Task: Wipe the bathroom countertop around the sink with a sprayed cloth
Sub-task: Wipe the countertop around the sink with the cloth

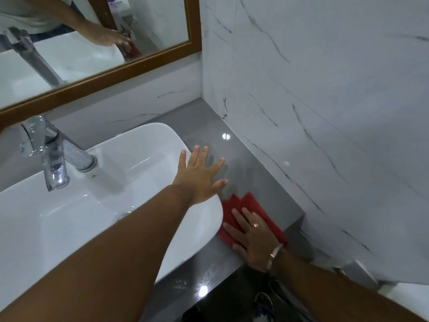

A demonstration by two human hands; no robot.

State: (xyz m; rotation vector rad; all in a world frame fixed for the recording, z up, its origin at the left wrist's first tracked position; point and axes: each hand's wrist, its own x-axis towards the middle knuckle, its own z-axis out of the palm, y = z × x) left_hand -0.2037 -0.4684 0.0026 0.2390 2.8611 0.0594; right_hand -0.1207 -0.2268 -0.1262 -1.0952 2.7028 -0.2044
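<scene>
Right hand (251, 238) pressed flat, palm down, fingers spread, on red cloth (246, 208); no pinch, no curl, just weight on top. Ring (256, 225) on one finger, bangle (275, 252) at wrist. Cloth lying on grey countertop (204, 117) in narrow strip between white basin (162, 140) and marble-pattern wall (325, 112), left edge touching or tucked under basin's rim, cannot tell which. Far corners of cloth poking out past fingertips in zigzag folds; near part hidden under palm. Left hand (200, 175) open, fingers splayed, nothing held, hovering or resting over basin's right rim and bare counter beyond cloth; contact with surface not clear. Left forearm crossing basin diagonally, covering much of bowl and part of drain (124, 214). Chrome tap (52, 154) at basin's back left, spotted with droplets, spout pointing into bowl. Wet specks and light glare on counter's front edge, near bottom centre. Wood-framed mirror (144, 63) above, cut off at top and left; reflection blurred, showing arm, hand and red patch. Dark patterned fabric below counter edge, bottom centre, hard to identify. Right lower corner blurred, pale object there unreadable. Counter left of basin out of sight.
</scene>
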